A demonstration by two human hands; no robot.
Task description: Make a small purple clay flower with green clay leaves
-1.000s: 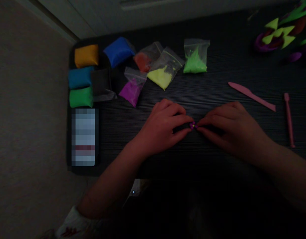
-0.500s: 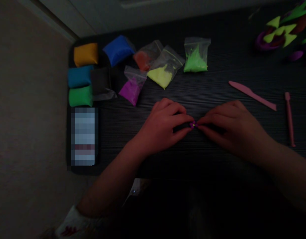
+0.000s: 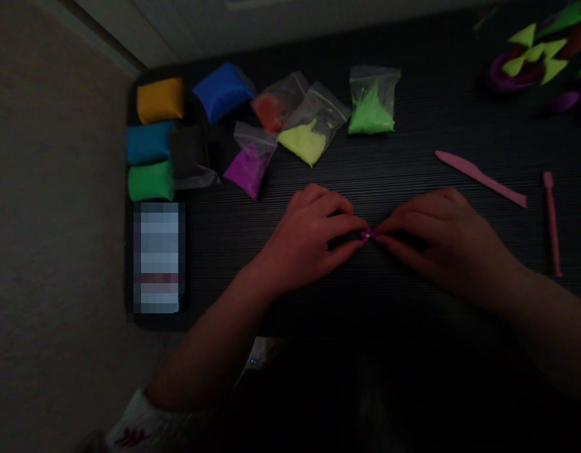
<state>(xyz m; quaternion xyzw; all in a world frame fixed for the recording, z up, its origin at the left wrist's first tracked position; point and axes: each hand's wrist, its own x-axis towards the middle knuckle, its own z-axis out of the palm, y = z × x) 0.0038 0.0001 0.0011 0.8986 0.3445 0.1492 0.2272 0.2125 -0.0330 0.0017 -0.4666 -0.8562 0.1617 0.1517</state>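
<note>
A tiny purple clay flower (image 3: 367, 235) with a yellow centre sits between my two hands, low over the dark ridged table. My left hand (image 3: 313, 233) pinches its left side between thumb and forefinger. From the other side, my right hand (image 3: 441, 242) has thumb and forefinger closed on a petal at its right edge. Beyond my right hand lie a pink plastic clay knife (image 3: 481, 178) and a slim pink modelling tool (image 3: 552, 223).
Bags of purple (image 3: 247, 170), yellow (image 3: 305, 142), red (image 3: 270, 112) and light green clay (image 3: 371, 118) lie behind my hands. Several wrapped clay packs, including an orange one (image 3: 160, 100), and a phone (image 3: 158, 258) are left. Purple, yellow and green clay shapes (image 3: 526, 63) stand far right.
The view has shifted slightly. Both hands keep their pinch on the small flower, and its petals look turned a little between the fingertips.
</note>
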